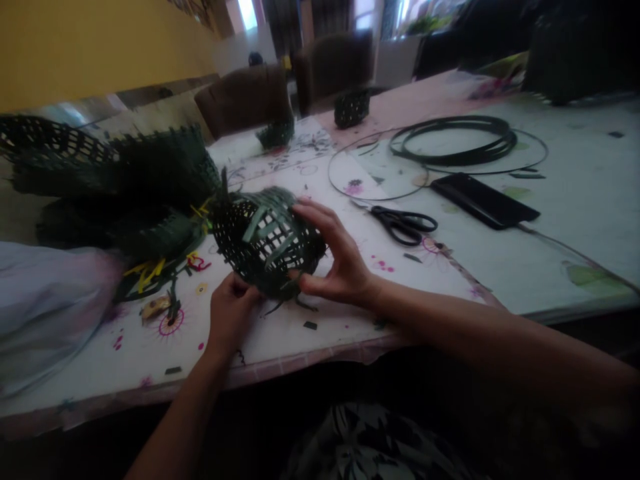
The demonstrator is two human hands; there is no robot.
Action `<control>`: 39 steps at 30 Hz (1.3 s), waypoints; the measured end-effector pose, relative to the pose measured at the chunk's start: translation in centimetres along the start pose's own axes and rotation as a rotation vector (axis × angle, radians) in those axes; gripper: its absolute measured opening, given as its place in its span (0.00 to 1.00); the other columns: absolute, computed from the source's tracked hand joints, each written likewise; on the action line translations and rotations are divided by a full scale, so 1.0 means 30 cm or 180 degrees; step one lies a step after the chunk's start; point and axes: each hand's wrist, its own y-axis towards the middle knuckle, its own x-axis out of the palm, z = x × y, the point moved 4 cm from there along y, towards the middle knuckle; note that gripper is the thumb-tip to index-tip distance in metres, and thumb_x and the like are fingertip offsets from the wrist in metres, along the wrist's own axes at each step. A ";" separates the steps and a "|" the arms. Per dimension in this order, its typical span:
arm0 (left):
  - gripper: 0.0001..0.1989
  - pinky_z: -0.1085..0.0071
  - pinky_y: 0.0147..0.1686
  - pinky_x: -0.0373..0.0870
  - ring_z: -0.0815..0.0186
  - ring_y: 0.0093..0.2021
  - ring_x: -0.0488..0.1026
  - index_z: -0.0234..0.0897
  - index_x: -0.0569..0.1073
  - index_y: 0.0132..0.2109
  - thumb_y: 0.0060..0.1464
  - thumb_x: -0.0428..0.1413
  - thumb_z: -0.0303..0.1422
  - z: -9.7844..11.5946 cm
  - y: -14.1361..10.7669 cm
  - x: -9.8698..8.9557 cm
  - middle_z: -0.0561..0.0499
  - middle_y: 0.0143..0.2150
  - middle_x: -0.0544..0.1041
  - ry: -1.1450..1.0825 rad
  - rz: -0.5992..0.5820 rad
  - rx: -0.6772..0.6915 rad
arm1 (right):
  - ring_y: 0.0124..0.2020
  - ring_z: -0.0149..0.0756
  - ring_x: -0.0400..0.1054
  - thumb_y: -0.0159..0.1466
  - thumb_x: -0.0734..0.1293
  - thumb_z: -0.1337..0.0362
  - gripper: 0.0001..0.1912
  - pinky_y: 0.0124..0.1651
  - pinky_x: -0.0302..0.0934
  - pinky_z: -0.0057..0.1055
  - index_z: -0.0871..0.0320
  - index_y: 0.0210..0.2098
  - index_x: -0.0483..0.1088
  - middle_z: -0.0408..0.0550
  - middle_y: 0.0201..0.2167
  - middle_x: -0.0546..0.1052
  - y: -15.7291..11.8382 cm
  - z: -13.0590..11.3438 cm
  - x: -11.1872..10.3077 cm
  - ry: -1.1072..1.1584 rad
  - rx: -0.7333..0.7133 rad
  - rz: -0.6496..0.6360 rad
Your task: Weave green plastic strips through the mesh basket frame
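Note:
A dark green woven basket (265, 243) is tipped on its side over the tablecloth, its open mouth facing me and loose strip ends hanging below it. My right hand (337, 257) grips its right side, the fingers over the top and the thumb at the lower rim. At the basket's lower left, my left hand (231, 303) is closed against the edge; its fingertips are partly hidden. Black-handled scissors (405, 223) lie to the right of the basket. Beyond them is a coil of dark green strip (453, 160).
A black phone (485, 200) with a cable lies right of the scissors. Several larger woven baskets (160, 160) are piled at the left, behind a pale plastic bag (45, 307). Two small woven pieces (351, 109) stand farther back. Strip scraps (310, 325) dot the cloth; chairs (245, 100) stand beyond.

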 end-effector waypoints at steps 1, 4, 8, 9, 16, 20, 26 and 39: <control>0.11 0.73 0.27 0.61 0.69 0.25 0.65 0.38 0.65 0.25 0.41 0.62 0.34 -0.004 0.001 0.002 0.57 0.22 0.71 -0.0182 -0.0035 0.0011 | 0.69 0.51 0.53 0.53 0.70 0.60 0.44 0.69 0.53 0.54 0.50 0.67 0.54 0.54 0.65 0.61 0.002 0.007 -0.003 0.0044 0.0068 0.0043; 0.10 0.73 0.30 0.64 0.69 0.26 0.68 0.38 0.64 0.25 0.42 0.60 0.31 -0.018 0.004 0.004 0.57 0.23 0.73 -0.0627 -0.0095 0.0006 | 0.67 0.51 0.56 0.52 0.70 0.62 0.43 0.68 0.55 0.53 0.50 0.66 0.56 0.54 0.64 0.63 0.004 0.024 -0.008 0.0236 0.0193 0.0176; 0.11 0.71 0.35 0.69 0.68 0.28 0.72 0.38 0.64 0.25 0.43 0.60 0.30 -0.029 0.008 0.005 0.56 0.24 0.76 -0.1070 -0.0175 -0.0098 | 0.65 0.51 0.58 0.52 0.69 0.63 0.42 0.66 0.59 0.52 0.51 0.66 0.56 0.54 0.64 0.64 0.002 0.030 -0.003 0.0397 0.0213 0.0253; 0.11 0.70 0.36 0.69 0.67 0.28 0.72 0.38 0.63 0.25 0.43 0.60 0.31 -0.028 0.008 0.005 0.55 0.24 0.76 -0.1128 -0.0174 -0.0126 | 0.65 0.51 0.58 0.53 0.69 0.63 0.43 0.66 0.59 0.53 0.51 0.66 0.56 0.54 0.64 0.63 0.001 0.030 -0.002 0.0396 0.0228 0.0253; 0.07 0.72 0.30 0.62 0.67 0.27 0.67 0.39 0.67 0.25 0.43 0.59 0.32 0.022 -0.002 -0.001 0.56 0.23 0.72 0.0126 0.0147 0.0011 | 0.68 0.52 0.54 0.54 0.72 0.58 0.43 0.68 0.54 0.54 0.51 0.66 0.55 0.57 0.65 0.61 0.005 -0.002 -0.009 0.0027 -0.0078 0.0081; 0.07 0.70 0.31 0.60 0.65 0.29 0.68 0.38 0.70 0.27 0.46 0.59 0.35 0.033 -0.006 0.001 0.54 0.25 0.73 0.0802 0.0224 0.0088 | 0.68 0.51 0.54 0.56 0.72 0.57 0.42 0.68 0.54 0.53 0.51 0.66 0.54 0.58 0.66 0.59 0.003 -0.019 -0.010 -0.0053 -0.0297 0.0038; 0.08 0.69 0.30 0.59 0.65 0.28 0.68 0.38 0.70 0.27 0.46 0.60 0.36 0.017 0.004 -0.003 0.54 0.25 0.72 0.0815 0.0062 -0.0058 | 0.69 0.51 0.54 0.56 0.72 0.57 0.43 0.69 0.53 0.53 0.49 0.67 0.54 0.56 0.67 0.59 -0.006 -0.007 0.004 -0.0072 -0.0196 -0.0055; 0.06 0.67 0.38 0.64 0.63 0.34 0.70 0.38 0.77 0.35 0.48 0.58 0.34 0.023 -0.010 0.003 0.50 0.36 0.73 0.1101 0.0228 0.0508 | 0.69 0.52 0.53 0.54 0.71 0.60 0.43 0.69 0.52 0.53 0.49 0.66 0.54 0.56 0.67 0.59 -0.006 0.015 0.010 -0.0082 -0.0035 -0.0097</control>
